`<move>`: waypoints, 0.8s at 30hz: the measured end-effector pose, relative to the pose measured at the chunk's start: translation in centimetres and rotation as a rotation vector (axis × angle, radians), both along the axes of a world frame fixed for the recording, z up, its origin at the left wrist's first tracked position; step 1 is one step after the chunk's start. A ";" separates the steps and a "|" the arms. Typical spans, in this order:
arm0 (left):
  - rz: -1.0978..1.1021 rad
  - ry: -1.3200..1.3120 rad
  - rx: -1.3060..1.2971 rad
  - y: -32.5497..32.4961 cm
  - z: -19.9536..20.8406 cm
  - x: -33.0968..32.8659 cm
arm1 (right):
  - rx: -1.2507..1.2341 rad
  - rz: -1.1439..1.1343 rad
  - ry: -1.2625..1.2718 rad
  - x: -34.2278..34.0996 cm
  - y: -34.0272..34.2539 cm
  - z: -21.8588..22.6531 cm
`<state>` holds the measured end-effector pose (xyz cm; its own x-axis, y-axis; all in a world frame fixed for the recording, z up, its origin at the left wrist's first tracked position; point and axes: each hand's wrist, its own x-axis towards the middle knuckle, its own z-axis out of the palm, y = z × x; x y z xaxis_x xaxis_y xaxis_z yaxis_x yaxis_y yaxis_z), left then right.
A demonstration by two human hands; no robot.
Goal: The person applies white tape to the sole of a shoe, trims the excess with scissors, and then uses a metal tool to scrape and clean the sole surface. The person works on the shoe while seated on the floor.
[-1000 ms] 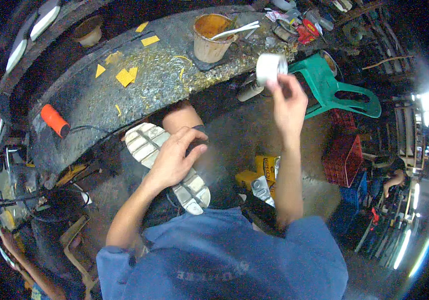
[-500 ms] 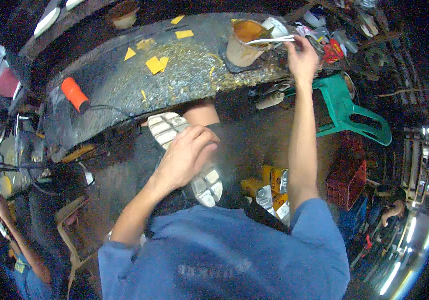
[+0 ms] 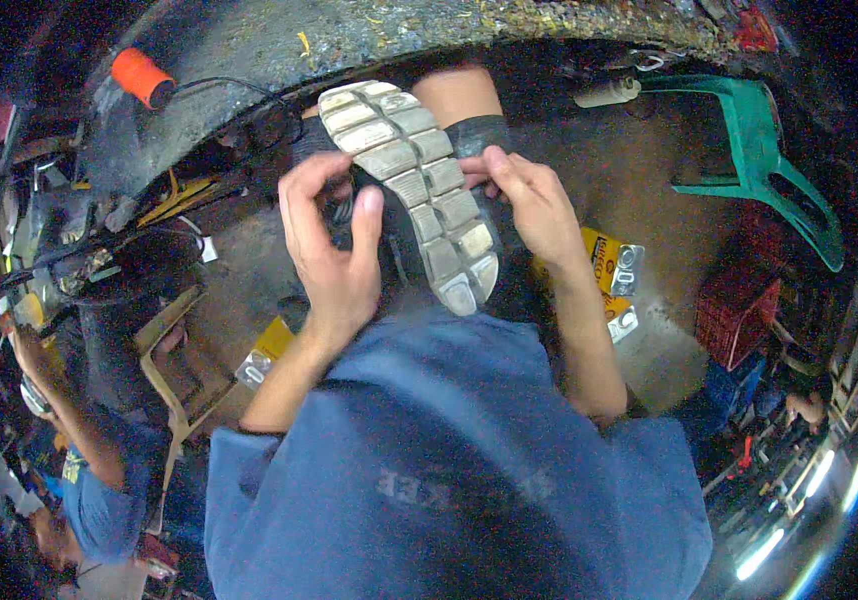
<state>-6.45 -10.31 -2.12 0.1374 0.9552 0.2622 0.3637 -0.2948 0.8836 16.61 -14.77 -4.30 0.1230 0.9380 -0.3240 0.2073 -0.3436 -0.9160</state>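
Ridged, pale sole [image 3: 419, 165] between two bare hands, upper middle of the frame.

The sole sits tread-up above the lap, just below the worktop [image 3: 429, 40]. Left of it, the left hand [image 3: 324, 235] has its thumb parted from curled fingers, whose tips reach the sole's edge; on the other side, the right hand [image 3: 541, 215] brings thumb and fingers close together at the rim, though whether they grip anything I cannot tell. Work seems under way: the tread looks whole and both hands attend to the edges; what remains cannot be judged. The sole's underside is hidden, the right fingertips are partly covered, the worktop is cut off at the top, and a co-worker [image 3: 114, 490] at lower left is distorted.
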 end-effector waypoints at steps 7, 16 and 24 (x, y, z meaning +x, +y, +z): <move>-0.174 0.001 -0.730 -6.9 1.4 -2.3 | -0.041 0.060 0.202 -0.1 -0.4 1.0; -0.142 -0.316 -0.885 -8.5 0.2 -1.6 | 0.122 0.099 0.227 -1.6 -2.9 0.2; -0.118 -0.573 -0.846 -8.5 0.2 0.2 | 0.266 0.060 0.522 -2.6 -3.9 1.2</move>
<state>-6.26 -18.80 -1.94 0.3088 0.8460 -0.4346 -0.1688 0.4984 0.8503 14.02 -18.70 -3.11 -0.0456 0.9957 -0.0801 -0.2820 -0.0897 -0.9552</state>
